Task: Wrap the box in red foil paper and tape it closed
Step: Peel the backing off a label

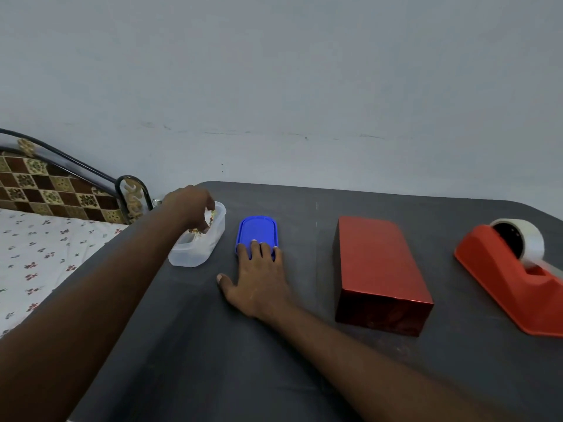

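Right hand [259,278] lay flat, fingers on the blue lid [256,231]; left hand [193,208], grip unclear, dipped into the clear tub [198,245] at nine o'clock and risked tipping it.

The box [380,272] is wrapped in glossy red foil, brighter on its top face and darker, nearly maroon, on the near end, and it lies on a plain dark grey surface [304,376]. The lid [256,231] is vivid blue, the tub [198,248] translucent white with small yellowish and reddish bits inside, and the tape dispenser [505,278] orange-red with a whitish roll on a black hub. The wall [274,71] is pale grey-blue, the bed sheet [45,254] white with small red-and-grey flowers, and the headboard [45,190] a brown-and-cream chequer inside a black frame.
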`<state>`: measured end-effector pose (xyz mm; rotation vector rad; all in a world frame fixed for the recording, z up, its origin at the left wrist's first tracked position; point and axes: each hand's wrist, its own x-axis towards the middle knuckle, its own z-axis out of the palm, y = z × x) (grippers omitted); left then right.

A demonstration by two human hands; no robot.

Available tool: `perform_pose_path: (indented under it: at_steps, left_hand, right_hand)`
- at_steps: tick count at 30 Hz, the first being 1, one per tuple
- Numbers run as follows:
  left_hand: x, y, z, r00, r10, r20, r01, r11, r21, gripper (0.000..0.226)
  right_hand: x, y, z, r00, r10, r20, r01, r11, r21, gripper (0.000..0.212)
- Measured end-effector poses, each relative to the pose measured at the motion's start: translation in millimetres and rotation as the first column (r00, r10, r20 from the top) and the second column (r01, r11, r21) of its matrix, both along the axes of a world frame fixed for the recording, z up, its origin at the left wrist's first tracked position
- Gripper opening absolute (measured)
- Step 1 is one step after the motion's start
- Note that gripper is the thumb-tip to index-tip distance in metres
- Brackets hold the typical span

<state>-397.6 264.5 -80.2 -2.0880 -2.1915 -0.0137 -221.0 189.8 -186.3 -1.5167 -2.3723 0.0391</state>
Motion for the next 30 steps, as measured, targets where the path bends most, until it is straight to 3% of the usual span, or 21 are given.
perform_pose_path:
  at_steps: [8, 12, 14, 17, 23, 25, 30]
  left_hand:
    - [-1, -17, 14, 0.985, -0.082, 0.152, 0.054, 0.982, 0.182, 0.051]
    - [15, -39, 25, 0.933, -0.183, 0.309, 0.099, 0.959, 0.266, 0.049]
    - [26, -51, 29, 0.884, -0.246, 0.397, 0.118, 0.94, 0.32, 0.052]
    - [49, -66, 31, 0.808, -0.313, 0.499, 0.142, 0.925, 0.351, 0.061]
    - [118, -80, 45, 0.693, -0.443, 0.569, 0.262, 0.89, 0.374, 0.09]
    - [140, -85, 49, 0.654, -0.462, 0.599, 0.285, 0.884, 0.371, 0.096]
    - [193, -92, 49, 0.498, -0.49, 0.716, 0.337, 0.869, 0.361, 0.098]
  right_hand:
    - [0, -2, 2, 0.999, 0.003, -0.043, -0.005, 0.999, -0.034, 0.079]
    - [5, -11, 8, 0.97, 0.035, -0.239, -0.039, 0.999, -0.012, 0.07]
    - [9, -22, 19, 0.895, 0.023, -0.446, 0.008, 0.998, 0.067, 0.057]
    - [19, -35, 51, 0.679, -0.132, -0.723, 0.123, 0.99, -0.066, 0.04]
    - [74, -26, 109, 0.332, -0.332, -0.883, 0.148, 0.943, -0.299, 0.032]
    - [100, -25, 118, 0.275, -0.345, -0.897, 0.146, 0.937, -0.316, 0.027]
    - [170, -34, 128, 0.257, -0.334, -0.907, 0.206, 0.936, -0.286, 0.011]
